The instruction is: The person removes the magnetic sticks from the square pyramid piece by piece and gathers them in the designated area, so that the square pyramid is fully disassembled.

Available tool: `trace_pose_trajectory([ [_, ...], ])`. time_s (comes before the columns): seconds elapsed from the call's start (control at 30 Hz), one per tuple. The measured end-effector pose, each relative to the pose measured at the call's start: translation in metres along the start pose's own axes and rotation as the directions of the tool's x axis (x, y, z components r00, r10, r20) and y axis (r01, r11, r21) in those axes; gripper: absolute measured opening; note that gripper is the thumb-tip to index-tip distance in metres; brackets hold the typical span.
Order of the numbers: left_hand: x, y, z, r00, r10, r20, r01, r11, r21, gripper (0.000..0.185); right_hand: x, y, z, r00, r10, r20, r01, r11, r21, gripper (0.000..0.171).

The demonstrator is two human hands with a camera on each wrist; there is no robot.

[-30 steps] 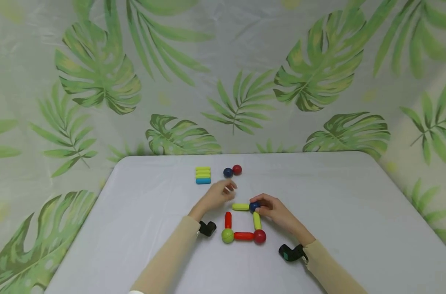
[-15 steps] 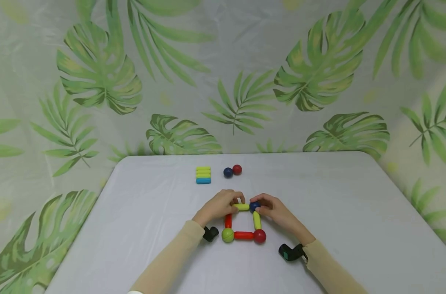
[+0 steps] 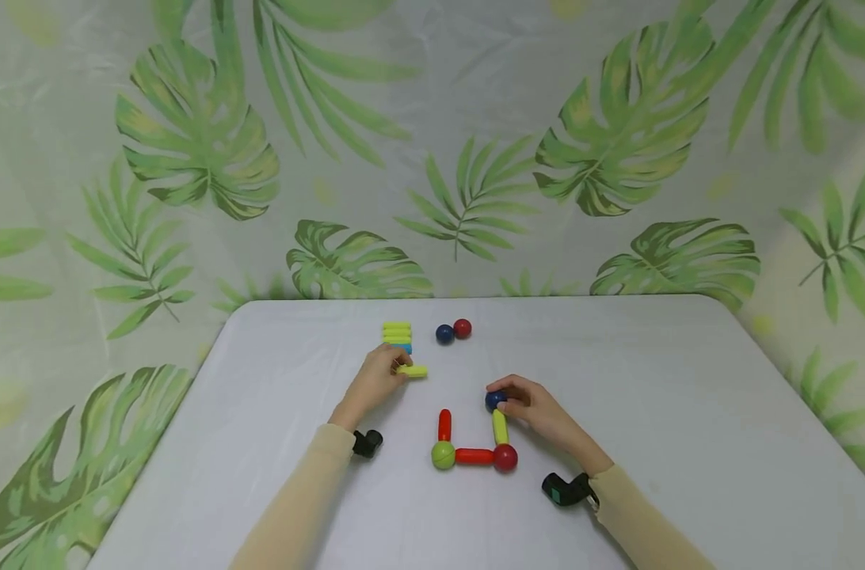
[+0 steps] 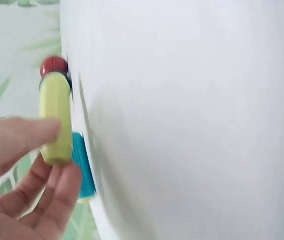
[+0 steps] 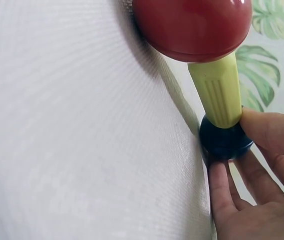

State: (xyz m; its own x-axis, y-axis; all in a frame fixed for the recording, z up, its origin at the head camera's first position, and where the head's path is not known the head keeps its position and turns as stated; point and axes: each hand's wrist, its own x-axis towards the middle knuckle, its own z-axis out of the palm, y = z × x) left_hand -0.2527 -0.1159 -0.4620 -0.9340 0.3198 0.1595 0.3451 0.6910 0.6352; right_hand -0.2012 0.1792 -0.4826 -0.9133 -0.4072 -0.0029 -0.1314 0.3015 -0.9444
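Left hand (image 3: 375, 381), with fingers (image 4: 24, 137) pinching one end of a yellow-green stick (image 3: 412, 370); in the left wrist view thumb above, other fingers curled beneath, stick held just off the white worktop (image 3: 675, 412). Just beyond these fingers, a small stack of sticks (image 3: 397, 336), yellow-green over a blue one at the near edge, close to the held stick, contact not clear. Further beyond and to the right of the fingers, a dark blue ball and a red ball (image 3: 462, 328) lying side by side, touching.

Right hand (image 3: 535, 408), fingers (image 5: 269, 130) curled round a blue ball (image 3: 494, 399), gripping it from the right and beneath as the right wrist view shows. Ball seated on the far end of an upright-lying yellow-green stick (image 3: 500, 427), which runs back from the fingers to a red ball (image 3: 505, 457). From there, a red stick (image 3: 474, 456) leading left to a green ball (image 3: 443, 455), and another red stick (image 3: 443, 424) pointing away from it, far end free. Open gap between that free end and the ball in the right fingers.
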Motion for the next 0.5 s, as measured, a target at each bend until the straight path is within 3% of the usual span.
trace_pose_trajectory([
  [0.13, 0.007, -0.012, -0.009, 0.995, -0.072, -0.064, 0.077, 0.994, 0.078, 0.017, 0.001, 0.002, -0.001, 1.000, 0.002, 0.000, -0.002, 1.000, 0.004, 0.027],
  [0.27, 0.017, -0.017, -0.013, 0.990, -0.098, -0.097, 0.111, 0.984, 0.141, 0.015, 0.002, 0.004, -0.002, 1.000, 0.004, 0.003, -0.004, 1.000, 0.017, 0.027],
  [0.4, 0.021, -0.017, -0.012, 0.988, -0.101, -0.119, 0.121, 0.978, 0.167, 0.014, 0.001, 0.004, -0.002, 1.000, 0.012, 0.002, -0.012, 1.000, 0.011, 0.027],
  [0.5, 0.018, -0.013, -0.009, 0.994, -0.073, -0.085, 0.082, 0.991, 0.109, 0.015, -0.001, 0.001, -0.002, 1.000, 0.016, 0.003, -0.016, 1.000, 0.004, 0.028],
])
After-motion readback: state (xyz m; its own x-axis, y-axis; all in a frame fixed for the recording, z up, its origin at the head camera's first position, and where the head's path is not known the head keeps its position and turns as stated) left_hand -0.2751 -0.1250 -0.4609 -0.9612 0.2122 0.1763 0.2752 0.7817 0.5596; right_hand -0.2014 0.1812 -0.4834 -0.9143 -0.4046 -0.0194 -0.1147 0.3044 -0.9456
